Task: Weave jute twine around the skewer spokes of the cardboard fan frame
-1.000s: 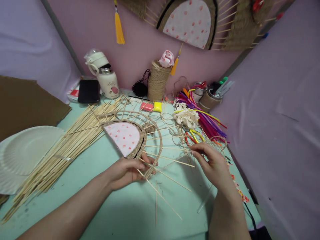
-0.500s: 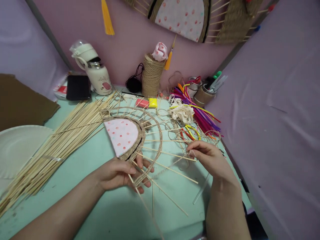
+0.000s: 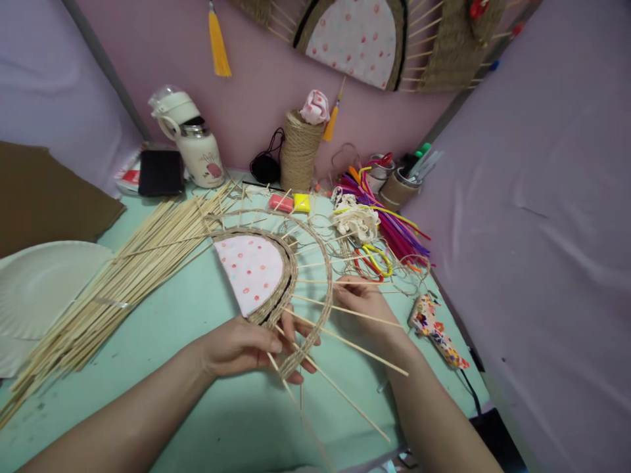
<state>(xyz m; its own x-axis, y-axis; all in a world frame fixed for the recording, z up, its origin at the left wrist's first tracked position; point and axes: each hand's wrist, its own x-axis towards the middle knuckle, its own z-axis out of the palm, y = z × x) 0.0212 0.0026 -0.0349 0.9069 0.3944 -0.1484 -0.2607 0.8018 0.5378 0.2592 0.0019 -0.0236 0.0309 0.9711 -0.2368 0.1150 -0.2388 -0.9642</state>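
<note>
A half-round woven piece (image 3: pixel 256 269) with a pink dotted cloth centre, a jute rim and thin bamboo sticks fanning out lies on the mint-green table (image 3: pixel 197 315). My left hand (image 3: pixel 251 345) grips its lower edge, thumb on top and fingers under the outer jute arc (image 3: pixel 323 309). My right hand (image 3: pixel 365 302) lies to the right among the spokes, fingers pinched on a strand of jute twine whose end is hard to see.
A big bundle of bamboo sticks (image 3: pixel 118 276) lies at left beside white paper plates (image 3: pixel 39 289). Behind stand a cream flask (image 3: pixel 194 148), a jute spool (image 3: pixel 298 151), scissors (image 3: pixel 372 259), coloured pipe cleaners (image 3: pixel 394 226) and a patterned lighter-like object (image 3: pixel 436 328).
My right hand has moved left from beside the twine coils to the spokes near the jute arc. The left hand keeps its hold; the view shifted slightly.
</note>
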